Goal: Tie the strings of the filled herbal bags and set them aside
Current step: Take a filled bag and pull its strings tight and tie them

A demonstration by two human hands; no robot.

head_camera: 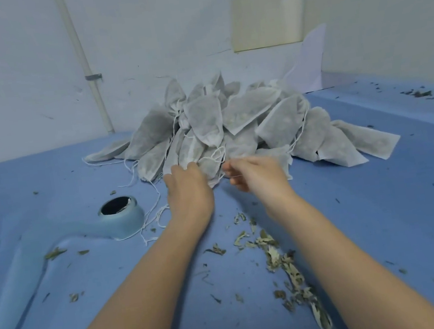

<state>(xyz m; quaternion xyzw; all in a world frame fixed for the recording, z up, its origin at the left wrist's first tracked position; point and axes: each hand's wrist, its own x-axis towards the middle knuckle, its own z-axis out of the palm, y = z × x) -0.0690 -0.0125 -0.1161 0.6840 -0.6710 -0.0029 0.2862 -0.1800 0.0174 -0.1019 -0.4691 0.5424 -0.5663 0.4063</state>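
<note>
A heap of several white filled herbal bags (232, 123) lies at the back middle of the blue surface (370, 212), with thin white strings trailing from it. Both hands reach to the heap's near edge. My left hand (187, 189) has its fingers curled onto a bag (211, 165) at the front of the heap. My right hand (256, 172) pinches a thin white string (217, 154) that runs from that bag. The fingertips of both hands are partly hidden by the bag.
A round dark hole with a pale blue rim (118, 206) sits left of my left hand, loose strings (153, 218) beside it. Dried herb scraps (285, 263) litter the surface near my right forearm. More crumbs (423, 96) lie at the far right. A wall stands behind the heap.
</note>
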